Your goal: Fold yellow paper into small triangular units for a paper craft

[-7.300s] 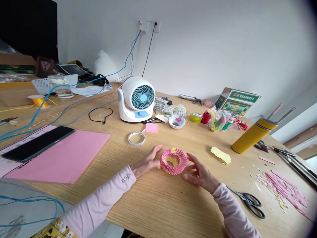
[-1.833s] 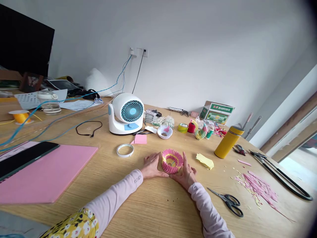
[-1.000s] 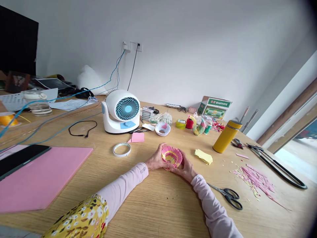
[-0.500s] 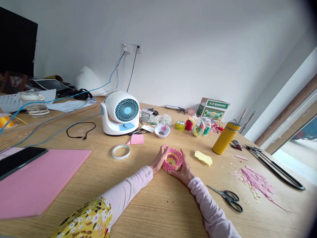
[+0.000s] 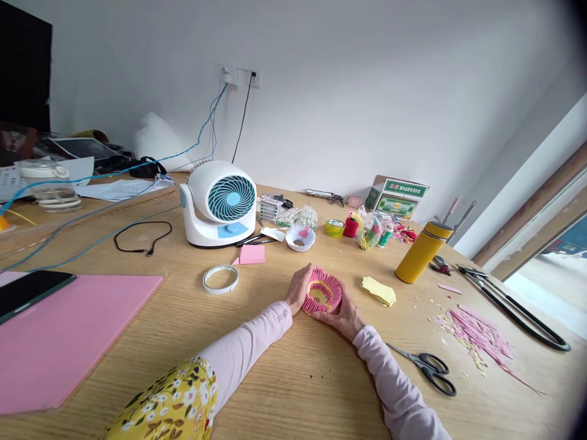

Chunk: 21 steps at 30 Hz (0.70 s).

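A round pink and yellow folded-paper bowl [image 5: 324, 282] stands on the wooden table, its pleated wall forming a ring. My left hand [image 5: 299, 288] is curved against its left side, and my right hand [image 5: 345, 313] grips the right side with the thumb along the near edge. Parts of the outer wall are hidden behind my fingers. To the right of the bowl lies a stack of yellow paper slips [image 5: 378, 291]. Scissors [image 5: 428, 366] with black handles rest closer to me, beside my right forearm.
A white fan [image 5: 222, 205], a tape roll [image 5: 221, 279] and pink paper pieces [image 5: 252, 254] are on the left. Behind the bowl sits a smaller white paper bowl [image 5: 300, 238]. On the right are a yellow bottle [image 5: 422, 252] and pink paper scraps [image 5: 481, 333].
The camera view has shifted slightly. My left hand has come round the bowl's near left side a little, and both hands stay on it.
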### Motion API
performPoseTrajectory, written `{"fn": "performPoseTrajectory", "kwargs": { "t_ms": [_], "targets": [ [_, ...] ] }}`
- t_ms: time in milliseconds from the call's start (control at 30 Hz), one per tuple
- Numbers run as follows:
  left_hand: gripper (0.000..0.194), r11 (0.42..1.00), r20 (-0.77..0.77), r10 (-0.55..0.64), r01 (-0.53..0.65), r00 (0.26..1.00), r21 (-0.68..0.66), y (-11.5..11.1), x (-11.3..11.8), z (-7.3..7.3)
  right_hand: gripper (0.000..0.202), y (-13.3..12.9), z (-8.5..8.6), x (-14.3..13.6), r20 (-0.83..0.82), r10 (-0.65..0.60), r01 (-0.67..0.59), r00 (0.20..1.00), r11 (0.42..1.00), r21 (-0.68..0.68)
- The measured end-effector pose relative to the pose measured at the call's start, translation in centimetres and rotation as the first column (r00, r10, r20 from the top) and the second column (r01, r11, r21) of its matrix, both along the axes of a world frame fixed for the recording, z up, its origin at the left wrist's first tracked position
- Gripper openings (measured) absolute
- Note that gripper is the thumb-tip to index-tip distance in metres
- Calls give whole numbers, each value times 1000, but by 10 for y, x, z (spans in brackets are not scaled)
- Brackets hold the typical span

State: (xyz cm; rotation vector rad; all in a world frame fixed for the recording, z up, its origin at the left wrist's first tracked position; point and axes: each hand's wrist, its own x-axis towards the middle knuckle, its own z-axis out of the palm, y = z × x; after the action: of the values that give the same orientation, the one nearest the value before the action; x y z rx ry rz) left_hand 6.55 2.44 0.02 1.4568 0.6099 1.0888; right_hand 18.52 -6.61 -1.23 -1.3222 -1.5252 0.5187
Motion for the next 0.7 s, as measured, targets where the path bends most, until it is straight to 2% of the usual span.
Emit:
{"fn": "performPoseTrajectory", "kwargs": {
  "t_ms": [300, 533, 700],
  "targets": [
    [49, 999, 16, 17, -18, 1000, 41, 1, -1, -4, 79, 0, 3, -1, -44, 17, -17, 999, 1000, -2],
    [50, 998, 30, 8, -10, 1000, 57, 2, 0, -6, 77, -2, 6, -2, -3, 3, -3, 1000, 1000, -9],
    [50, 998, 49, 5, -8, 999, 55, 2, -1, -4, 86, -1, -2, 2, -21, 13, -13, 1000, 1000, -24]
  ]
}}
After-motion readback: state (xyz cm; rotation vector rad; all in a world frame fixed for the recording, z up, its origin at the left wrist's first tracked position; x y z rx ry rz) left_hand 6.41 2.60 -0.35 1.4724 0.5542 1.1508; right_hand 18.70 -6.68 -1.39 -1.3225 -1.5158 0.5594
